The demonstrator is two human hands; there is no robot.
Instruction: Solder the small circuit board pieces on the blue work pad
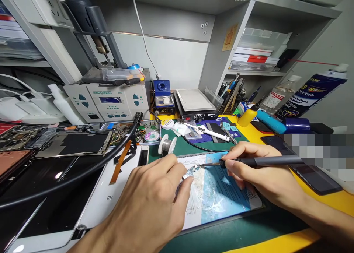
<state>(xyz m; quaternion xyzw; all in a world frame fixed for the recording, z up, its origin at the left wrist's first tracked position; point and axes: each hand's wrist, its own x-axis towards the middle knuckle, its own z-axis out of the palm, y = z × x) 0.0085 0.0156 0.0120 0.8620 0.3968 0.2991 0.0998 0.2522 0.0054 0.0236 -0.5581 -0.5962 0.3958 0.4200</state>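
A small circuit board (191,170) is pinched between the thumb and fingers of my left hand (157,190), which hides part of it. My right hand (250,164) grips a soldering iron (262,160) like a pen. The iron's thin metal tip points left and meets or nearly meets the board's right end; contact is too fine to tell. Both hands are over a blue and white printed pad (226,197) lying on a green mat (218,238). A spool of solder wire (167,145) stands just beyond my left hand.
A black hose (91,172) crosses the left side over a white Mi phone (110,205). Behind are a hot-air station (110,102), a soldering station (163,98) and a hot plate (195,100). A white-handled brush (204,129), bottles and dark phones (315,175) line the right.
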